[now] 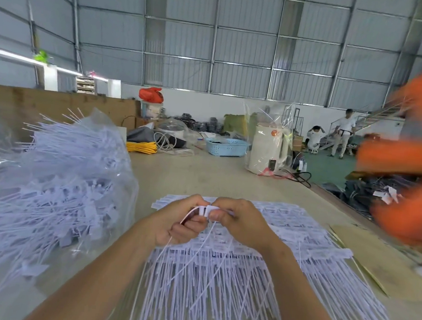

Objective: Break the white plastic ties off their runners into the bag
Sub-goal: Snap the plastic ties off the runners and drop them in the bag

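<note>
A wide stack of white plastic ties on runners lies flat on the table in front of me, tails toward me. Above its far edge my left hand and my right hand meet, both pinching the heads of white ties; thin tails hang down from both fists. A large clear plastic bag full of loose white ties stands at my left, close to my left forearm.
Flat cardboard lies at the table's right. A blurred person in orange moves at the right edge. Farther back stand a white kettle in plastic wrap, a blue basket, yellow cable. Two people stand far right.
</note>
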{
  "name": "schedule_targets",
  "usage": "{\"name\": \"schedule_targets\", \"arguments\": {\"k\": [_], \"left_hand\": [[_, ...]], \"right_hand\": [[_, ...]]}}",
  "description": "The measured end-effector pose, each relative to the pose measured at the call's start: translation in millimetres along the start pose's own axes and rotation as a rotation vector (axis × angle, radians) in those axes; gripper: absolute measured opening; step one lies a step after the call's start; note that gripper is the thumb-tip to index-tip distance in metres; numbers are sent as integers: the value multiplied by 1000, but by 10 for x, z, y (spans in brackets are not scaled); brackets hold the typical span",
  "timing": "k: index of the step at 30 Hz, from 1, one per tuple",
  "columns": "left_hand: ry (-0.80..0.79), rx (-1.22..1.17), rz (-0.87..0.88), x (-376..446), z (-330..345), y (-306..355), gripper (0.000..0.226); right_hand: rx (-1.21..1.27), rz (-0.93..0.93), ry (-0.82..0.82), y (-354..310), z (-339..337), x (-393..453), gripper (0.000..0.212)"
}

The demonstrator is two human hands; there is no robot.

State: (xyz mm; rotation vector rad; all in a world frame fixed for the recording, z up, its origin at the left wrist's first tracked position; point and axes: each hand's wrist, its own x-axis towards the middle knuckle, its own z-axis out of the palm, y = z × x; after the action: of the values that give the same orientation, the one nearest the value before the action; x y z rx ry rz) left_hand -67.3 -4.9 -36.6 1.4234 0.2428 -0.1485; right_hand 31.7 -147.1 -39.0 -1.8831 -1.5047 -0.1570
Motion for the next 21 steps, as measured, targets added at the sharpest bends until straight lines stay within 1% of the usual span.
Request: {"name": "schedule_targets", "arguments": {"k": [1,3,4,5,6,7,8,9,10,11,12,13,14,15,16,17,19,20,21], "left_hand": [[-112,-107,2,-18,-33,9,35],[-440,-472,46,-112,-111,78,32],[-547,-578,101,-183,-149,134,33],[-522,-596,165,-199,-185,175,36],[-384,-530,220,-167,-191,177,38],[-178,-394,260,-104,-161,141,38],[73,-214,293,-31,-97,76,37],[289,-43,332,49,-22,1,35],[415,73,357,120,56,-59,34],[482,155,375,177,123,-101,36],[508,215,393,214,178,-115,42],[500,253,397,224,225,-102,53],[477,262,390,215,269,-73,64],[441,265,383,199,321,-42,70],[402,283,397,178,384,-26,71],[378,332,431,167,446,-31,68],[385,405,525,169,537,-54,51],[412,397,561,169,555,-57,42],[442,369,579,169,560,-52,37]], "right_hand": [[14,3,11,20,-24,-9,22],[17,59,57,105,-150,-72,36],[47,95,99,143,-235,-123,40],[123,111,161,159,-309,-160,42],[230,110,224,153,-359,-175,40],[351,108,261,118,-378,-174,33],[454,114,259,65,-369,-153,23],[517,119,222,5,-346,-127,14],[533,115,168,-44,-313,-111,11],[510,98,114,-82,-281,-103,11],[472,75,74,-105,-259,-101,12],[438,57,57,-118,-247,-103,13],[408,48,66,-123,-235,-101,15],[377,49,101,-122,-220,-92,16],[343,60,148,-116,-193,-82,15],[313,78,194,-111,-162,-75,15],[283,82,276,-111,-114,-72,22],[274,70,311,-110,-102,-71,28],[270,67,331,-107,-105,-72,33]]}}
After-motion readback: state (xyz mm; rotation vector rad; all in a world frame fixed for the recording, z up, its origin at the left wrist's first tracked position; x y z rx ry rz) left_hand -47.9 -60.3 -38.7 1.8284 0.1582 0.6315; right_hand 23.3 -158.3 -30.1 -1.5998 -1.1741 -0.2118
